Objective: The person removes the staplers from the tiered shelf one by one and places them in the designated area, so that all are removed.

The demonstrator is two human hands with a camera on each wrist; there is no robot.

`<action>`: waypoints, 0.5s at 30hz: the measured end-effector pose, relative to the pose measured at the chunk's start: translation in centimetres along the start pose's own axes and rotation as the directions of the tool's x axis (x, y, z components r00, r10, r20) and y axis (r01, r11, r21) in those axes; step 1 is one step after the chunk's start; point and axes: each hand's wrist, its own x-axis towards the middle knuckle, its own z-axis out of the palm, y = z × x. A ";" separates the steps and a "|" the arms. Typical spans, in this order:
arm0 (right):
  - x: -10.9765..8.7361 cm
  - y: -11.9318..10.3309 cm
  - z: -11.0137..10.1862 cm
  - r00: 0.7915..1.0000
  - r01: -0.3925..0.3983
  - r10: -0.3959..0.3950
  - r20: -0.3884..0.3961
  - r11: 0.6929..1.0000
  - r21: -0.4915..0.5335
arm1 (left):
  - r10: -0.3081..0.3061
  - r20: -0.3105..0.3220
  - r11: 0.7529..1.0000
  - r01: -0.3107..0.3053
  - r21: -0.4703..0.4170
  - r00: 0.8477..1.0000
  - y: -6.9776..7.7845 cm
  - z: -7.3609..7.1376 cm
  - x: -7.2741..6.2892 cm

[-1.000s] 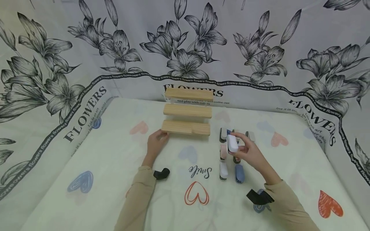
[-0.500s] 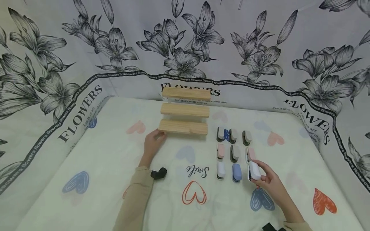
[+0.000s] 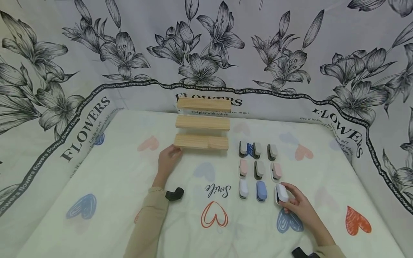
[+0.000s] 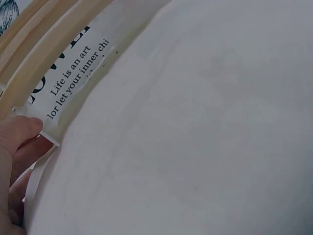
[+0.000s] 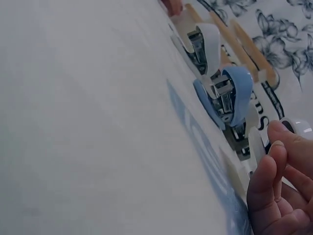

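At the front right of a grid of small staplers, my right hand (image 3: pixel 301 205) pinches a white stapler (image 3: pixel 282 192) between thumb and fingers, low at the cloth. The right wrist view shows this stapler (image 5: pixel 299 127) mostly behind the fingers. Beside it are a blue stapler (image 3: pixel 261 190) and another white stapler (image 3: pixel 243 189). My left hand (image 3: pixel 168 160) grips the lower left corner of a three-tier rack with wooden shelves (image 3: pixel 201 142); in the left wrist view, the fingers (image 4: pixel 24 128) hold its clear side panel.
Behind the front row sit two pink staplers, one of them a pink stapler (image 3: pixel 243 168), and several grey staplers, such as a grey stapler (image 3: pixel 272 152) at the back right. A white cloth (image 3: pixel 113 200) with hearts covers the surface. A flower-printed curtain (image 3: pixel 238 77) rises behind the rack.
My right hand has carried the white stapler from over the back of the grid toward the front right, then lowered it to the cloth. The left hand stays at the rack; the view shifts slightly.
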 end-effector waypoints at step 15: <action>0.0 0.8 1.3 0.995 0.047 -0.059 -0.080 0.988 -0.144 | -0.016 0.033 0.999 0.015 0.042 0.999 0.0 -0.3 -0.4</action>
